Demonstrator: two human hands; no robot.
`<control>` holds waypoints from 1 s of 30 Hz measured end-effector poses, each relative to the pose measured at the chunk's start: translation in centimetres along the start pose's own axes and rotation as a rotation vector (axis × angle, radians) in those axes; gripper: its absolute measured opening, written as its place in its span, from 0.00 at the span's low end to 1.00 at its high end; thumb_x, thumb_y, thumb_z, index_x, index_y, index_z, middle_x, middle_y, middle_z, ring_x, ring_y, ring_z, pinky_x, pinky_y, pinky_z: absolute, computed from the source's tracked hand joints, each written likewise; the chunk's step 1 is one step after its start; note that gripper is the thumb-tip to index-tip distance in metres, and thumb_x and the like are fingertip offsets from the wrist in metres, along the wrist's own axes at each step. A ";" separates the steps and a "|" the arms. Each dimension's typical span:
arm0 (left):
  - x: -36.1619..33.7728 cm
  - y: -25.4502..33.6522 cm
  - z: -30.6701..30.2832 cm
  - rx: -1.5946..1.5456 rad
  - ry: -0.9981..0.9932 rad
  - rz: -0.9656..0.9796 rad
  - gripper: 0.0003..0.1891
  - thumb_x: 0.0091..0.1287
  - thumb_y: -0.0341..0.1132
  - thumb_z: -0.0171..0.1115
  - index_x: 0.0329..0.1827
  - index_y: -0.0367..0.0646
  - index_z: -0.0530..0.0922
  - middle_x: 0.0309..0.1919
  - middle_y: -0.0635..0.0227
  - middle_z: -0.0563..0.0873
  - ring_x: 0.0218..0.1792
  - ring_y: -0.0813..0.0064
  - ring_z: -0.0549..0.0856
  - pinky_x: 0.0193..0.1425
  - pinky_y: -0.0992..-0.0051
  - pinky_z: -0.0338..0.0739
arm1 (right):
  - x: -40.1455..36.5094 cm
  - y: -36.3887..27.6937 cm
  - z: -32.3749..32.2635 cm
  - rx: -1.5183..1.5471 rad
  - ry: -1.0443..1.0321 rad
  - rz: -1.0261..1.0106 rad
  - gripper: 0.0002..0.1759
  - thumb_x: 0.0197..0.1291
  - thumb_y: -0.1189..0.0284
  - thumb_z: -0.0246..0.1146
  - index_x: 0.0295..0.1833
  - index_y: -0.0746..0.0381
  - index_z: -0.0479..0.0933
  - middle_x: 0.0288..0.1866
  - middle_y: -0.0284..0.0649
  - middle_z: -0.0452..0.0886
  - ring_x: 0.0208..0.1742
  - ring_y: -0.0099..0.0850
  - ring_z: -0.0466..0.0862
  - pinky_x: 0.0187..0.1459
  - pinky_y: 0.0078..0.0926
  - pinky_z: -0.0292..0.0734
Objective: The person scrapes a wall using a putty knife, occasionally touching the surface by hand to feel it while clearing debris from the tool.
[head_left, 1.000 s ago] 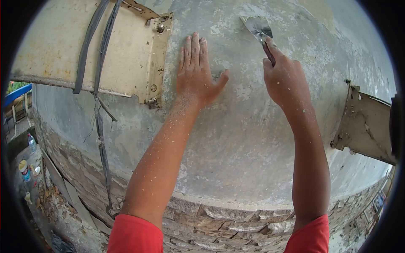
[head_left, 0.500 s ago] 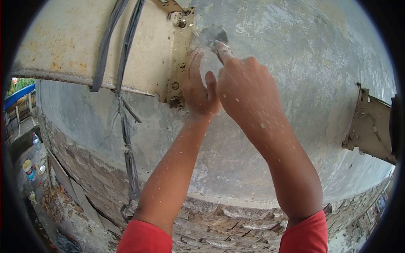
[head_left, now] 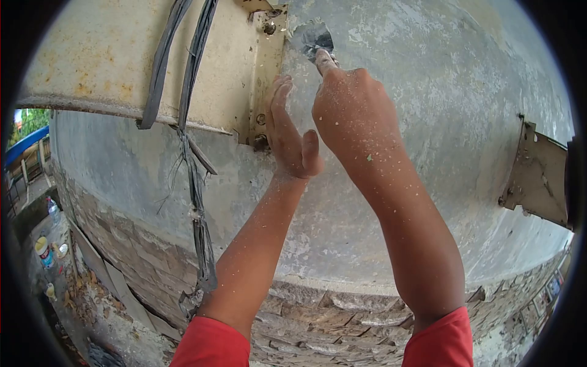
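Head view: right hand (head_left: 351,113) grips scraper (head_left: 313,38) on wall (head_left: 428,73).

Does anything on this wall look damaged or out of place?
Yes. The grey plaster wall is patchy and flaking where the right hand holds a metal scraper. Bundled black cables hang loose and frayed, left of the left hand, and the cream metal bracket is rust-stained.

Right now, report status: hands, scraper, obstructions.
Right hand shut on scraper, pressed to wall beside metal bracket. Left hand open, beside bracket. Cables hang left, apart from scraper.
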State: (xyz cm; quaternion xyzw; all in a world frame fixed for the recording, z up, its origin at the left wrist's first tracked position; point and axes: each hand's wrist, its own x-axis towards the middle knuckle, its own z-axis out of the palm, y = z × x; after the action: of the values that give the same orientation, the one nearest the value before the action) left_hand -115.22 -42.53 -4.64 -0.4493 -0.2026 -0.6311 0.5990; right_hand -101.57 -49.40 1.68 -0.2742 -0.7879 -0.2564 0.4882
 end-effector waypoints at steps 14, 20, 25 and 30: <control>0.2 1.1 -0.2 -0.209 0.061 -0.123 0.44 0.69 0.67 0.31 0.64 0.28 0.60 0.61 0.43 0.67 0.65 0.45 0.69 0.68 0.52 0.62 | -3.5 1.0 1.1 0.069 -0.050 0.116 0.25 0.64 0.72 0.54 0.68 0.58 0.71 0.25 0.54 0.81 0.28 0.48 0.86 0.28 0.43 0.80; 0.1 0.6 0.1 -0.201 0.120 -0.131 0.45 0.68 0.69 0.30 0.64 0.27 0.60 0.60 0.43 0.68 0.64 0.46 0.69 0.69 0.51 0.61 | -1.0 0.2 1.7 0.018 0.049 0.031 0.26 0.64 0.72 0.54 0.69 0.57 0.69 0.23 0.55 0.81 0.27 0.49 0.85 0.29 0.44 0.81; -0.1 0.8 -0.1 -0.270 0.153 -0.170 0.45 0.67 0.68 0.32 0.63 0.27 0.61 0.60 0.43 0.68 0.63 0.45 0.69 0.69 0.51 0.60 | -1.6 -0.3 1.5 0.078 -0.007 0.128 0.21 0.63 0.72 0.54 0.62 0.60 0.74 0.27 0.59 0.82 0.30 0.51 0.86 0.30 0.44 0.82; 0.3 0.7 -0.7 -0.149 0.075 -0.097 0.48 0.65 0.72 0.32 0.62 0.27 0.62 0.58 0.43 0.69 0.62 0.45 0.70 0.68 0.50 0.60 | 1.0 -1.2 0.7 -0.034 -0.023 0.038 0.20 0.63 0.73 0.55 0.60 0.60 0.75 0.27 0.59 0.82 0.29 0.52 0.86 0.30 0.45 0.82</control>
State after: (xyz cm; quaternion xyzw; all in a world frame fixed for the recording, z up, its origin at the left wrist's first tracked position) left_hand -114.76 -43.38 -4.95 -0.4585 -0.1541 -0.6890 0.5397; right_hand -103.25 -49.62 2.16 -0.3001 -0.7838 -0.2571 0.4790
